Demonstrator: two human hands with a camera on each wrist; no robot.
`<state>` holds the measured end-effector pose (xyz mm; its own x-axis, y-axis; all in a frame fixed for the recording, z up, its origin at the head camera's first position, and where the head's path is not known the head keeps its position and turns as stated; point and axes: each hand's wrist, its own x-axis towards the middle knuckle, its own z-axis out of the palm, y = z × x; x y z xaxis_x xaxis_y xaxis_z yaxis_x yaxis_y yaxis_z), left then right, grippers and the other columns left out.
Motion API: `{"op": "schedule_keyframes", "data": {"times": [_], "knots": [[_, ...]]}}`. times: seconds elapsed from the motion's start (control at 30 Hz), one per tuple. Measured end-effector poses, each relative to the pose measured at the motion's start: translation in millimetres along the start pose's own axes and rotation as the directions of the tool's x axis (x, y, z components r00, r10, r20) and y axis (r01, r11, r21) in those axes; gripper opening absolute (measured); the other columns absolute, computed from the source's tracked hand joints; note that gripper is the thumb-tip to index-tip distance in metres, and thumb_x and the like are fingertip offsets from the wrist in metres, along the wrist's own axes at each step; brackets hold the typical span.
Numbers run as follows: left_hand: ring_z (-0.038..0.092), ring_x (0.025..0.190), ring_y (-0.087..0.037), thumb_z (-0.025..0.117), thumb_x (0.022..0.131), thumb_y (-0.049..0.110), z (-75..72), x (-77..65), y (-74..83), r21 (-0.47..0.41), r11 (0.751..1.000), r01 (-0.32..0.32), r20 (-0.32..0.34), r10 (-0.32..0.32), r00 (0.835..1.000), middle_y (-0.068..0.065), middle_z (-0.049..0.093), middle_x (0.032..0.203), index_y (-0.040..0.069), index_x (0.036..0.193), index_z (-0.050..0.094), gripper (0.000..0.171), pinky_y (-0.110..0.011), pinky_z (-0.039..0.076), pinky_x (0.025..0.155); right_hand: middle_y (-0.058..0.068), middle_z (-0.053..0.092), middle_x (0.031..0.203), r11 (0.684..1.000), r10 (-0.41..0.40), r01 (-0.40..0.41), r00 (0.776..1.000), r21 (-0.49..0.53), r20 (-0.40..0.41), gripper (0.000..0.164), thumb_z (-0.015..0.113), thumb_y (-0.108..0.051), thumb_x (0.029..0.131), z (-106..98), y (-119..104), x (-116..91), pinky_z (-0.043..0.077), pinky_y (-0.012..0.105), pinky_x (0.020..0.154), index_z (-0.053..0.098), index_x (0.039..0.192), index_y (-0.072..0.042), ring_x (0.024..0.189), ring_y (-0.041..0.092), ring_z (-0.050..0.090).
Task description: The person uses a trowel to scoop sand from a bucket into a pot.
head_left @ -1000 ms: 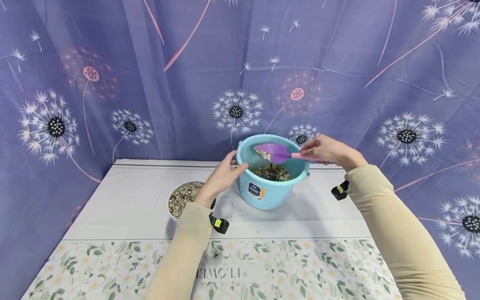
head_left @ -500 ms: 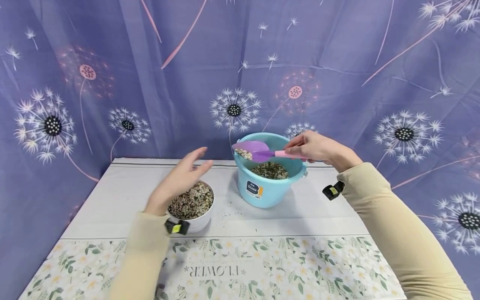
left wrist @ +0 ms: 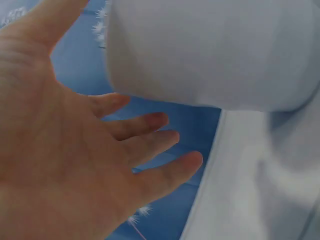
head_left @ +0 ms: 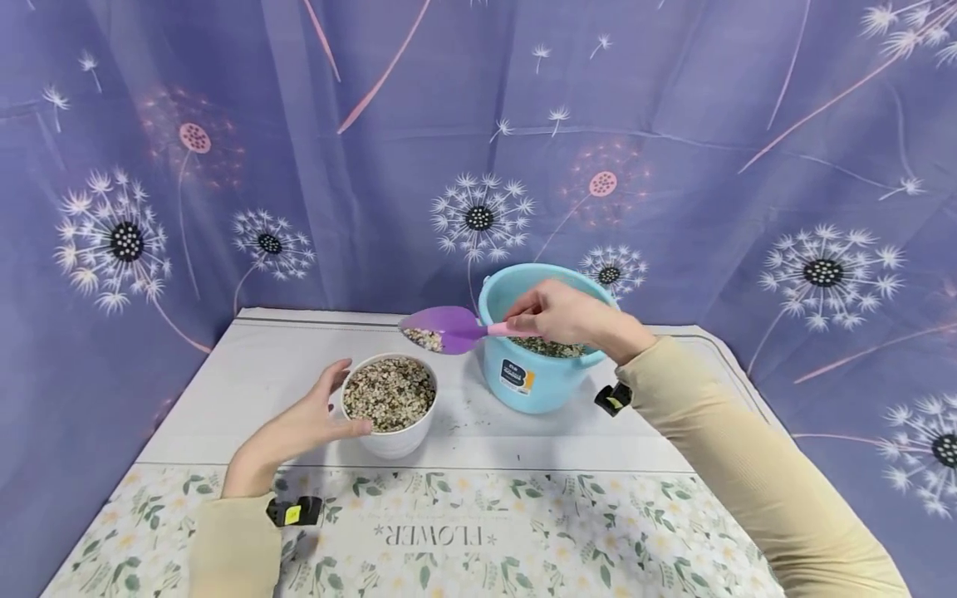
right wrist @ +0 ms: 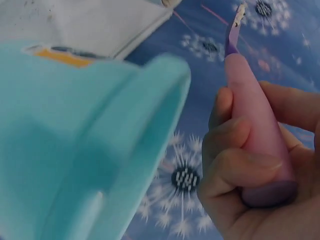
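Note:
My right hand (head_left: 564, 316) grips the pink handle of a purple trowel (head_left: 452, 330), fingers wrapped round it in the right wrist view. Pale granular potting mix (head_left: 424, 338) lies on the blade, which is held level between bucket and pot, above the pot's back right. Below, a white flowerpot (head_left: 396, 442) stands on the table, filled near its rim with the same speckled mix. At its left side is my left hand (head_left: 299, 432), thumb in front and fingers behind; the left wrist view has these fingers extended beside the pot wall (left wrist: 215, 55).
A light blue bucket (head_left: 519, 382) with mix inside stands right of the pot, under my right forearm. Spilled grains (head_left: 467, 425) dot the white tabletop (head_left: 262, 374) between them. A floral mat (head_left: 441, 573) covers the front, and a purple dandelion curtain (head_left: 359, 208) hangs behind.
My left hand has let go of the bucket rim and moved left to the flowerpot. The right hand has carried the loaded trowel left, out of the bucket.

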<state>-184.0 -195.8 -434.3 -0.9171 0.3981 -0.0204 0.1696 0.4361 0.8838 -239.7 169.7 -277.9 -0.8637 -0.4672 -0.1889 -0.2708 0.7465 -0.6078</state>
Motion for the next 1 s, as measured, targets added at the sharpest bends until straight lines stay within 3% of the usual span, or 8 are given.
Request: {"op": "schedule_keyframes", "data": {"times": [0.2, 0.37, 0.47, 0.57, 0.67, 0.83, 0.93, 1.0], "knots": [[0.014, 0.140, -0.051, 0.086, 0.074, 0.021, 13.0, 2.2, -12.2, -0.103, 0.995, 0.008, 0.016, -0.006, 1.000, -0.032, 0.011, 0.154, 0.003, 0.154, 0.000, 0.118, -0.068, 0.013, 0.109, -0.002, 0.071, 0.085, 0.969, -0.065, 0.044, 0.995, -0.242, -0.077, 0.018, 0.063, -0.024, 0.097, 24, -12, 10, 0.051, 0.032, 0.069, 0.077, 0.102, -0.016, 0.070, 0.011, 0.057], [0.017, 0.140, -0.050, 0.087, 0.073, 0.022, 15.9, 3.2, -16.3, -0.083, 0.997, -0.011, -0.003, 0.011, 1.000, -0.031, 0.014, 0.154, 0.004, 0.154, 0.001, 0.120, -0.068, 0.012, 0.109, -0.005, 0.068, 0.080, 0.906, -0.127, 0.036, 0.974, -0.421, -0.190, 0.018, 0.065, -0.029, 0.095, 44, -22, 10, 0.050, 0.033, 0.056, 0.078, 0.099, -0.017, 0.062, 0.013, 0.058], [0.016, 0.140, -0.050, 0.087, 0.073, 0.022, 15.2, 1.7, -16.6, -0.085, 0.996, -0.003, -0.004, 0.002, 1.000, -0.031, 0.013, 0.155, 0.004, 0.154, 0.000, 0.120, -0.068, 0.011, 0.109, -0.003, 0.061, 0.070, 0.840, -0.205, 0.038, 0.946, -0.541, -0.252, 0.019, 0.065, -0.033, 0.095, 62, -29, 7, 0.047, 0.035, 0.046, 0.076, 0.090, -0.019, 0.056, 0.016, 0.055], [0.015, 0.140, -0.049, 0.086, 0.074, 0.021, 14.9, 0.1, -15.8, -0.098, 0.995, -0.001, 0.000, 0.001, 1.000, -0.031, 0.012, 0.155, 0.004, 0.154, 0.000, 0.119, -0.068, 0.011, 0.109, 0.000, 0.057, 0.068, 0.730, -0.326, 0.023, 0.890, -0.683, -0.318, 0.020, 0.064, -0.029, 0.096, 81, -33, 0, 0.045, 0.036, 0.042, 0.074, 0.085, -0.016, 0.058, 0.018, 0.053], [0.018, 0.140, -0.049, 0.086, 0.074, 0.020, 14.6, -0.9, -14.7, -0.116, 0.993, 0.000, 0.006, 0.001, 1.000, -0.030, 0.012, 0.155, 0.005, 0.154, 0.000, 0.119, -0.067, 0.015, 0.109, 0.004, 0.055, 0.071, 0.599, -0.472, -0.001, 0.807, -0.801, -0.354, 0.013, 0.065, -0.018, 0.092, 95, -33, -7, 0.043, 0.033, 0.041, 0.071, 0.082, -0.012, 0.064, 0.020, 0.051], [0.022, 0.138, -0.051, 0.085, 0.075, 0.018, 13.6, -1.3, -13.5, -0.149, 0.989, 0.019, 0.023, -0.015, 1.000, -0.029, 0.011, 0.155, 0.007, 0.155, -0.001, 0.118, -0.067, 0.021, 0.107, 0.006, 0.050, 0.074, 0.395, -0.653, -0.046, 0.689, -0.918, -0.315, 0.011, 0.059, 0.000, 0.079, 106, -29, -15, 0.034, 0.028, 0.045, 0.064, 0.086, -0.007, 0.066, 0.022, 0.044], [0.019, 0.137, -0.054, 0.085, 0.076, 0.020, 13.2, -1.0, -12.5, -0.141, 0.990, 0.024, 0.030, -0.020, 0.999, -0.030, 0.011, 0.155, 0.007, 0.155, -0.001, 0.118, -0.069, 0.021, 0.106, 0.006, 0.049, 0.075, 0.337, -0.692, -0.062, 0.660, -0.940, -0.292, 0.015, 0.056, 0.000, 0.082, 107, -26, -16, 0.032, 0.028, 0.047, 0.065, 0.092, -0.006, 0.066, 0.021, 0.042], [0.018, 0.136, -0.057, 0.085, 0.076, 0.022, 12.8, -0.9, -12.1, -0.130, 0.991, 0.035, 0.039, -0.030, 0.999, -0.030, 0.009, 0.155, 0.009, 0.155, -0.001, 0.117, -0.070, 0.022, 0.105, 0.005, 0.049, 0.076, 0.341, -0.699, -0.061, 0.651, -0.938, -0.296, 0.015, 0.056, -0.001, 0.083, 106, -25, -17, 0.032, 0.028, 0.047, 0.065, 0.093, -0.006, 0.067, 0.021, 0.042]]}}
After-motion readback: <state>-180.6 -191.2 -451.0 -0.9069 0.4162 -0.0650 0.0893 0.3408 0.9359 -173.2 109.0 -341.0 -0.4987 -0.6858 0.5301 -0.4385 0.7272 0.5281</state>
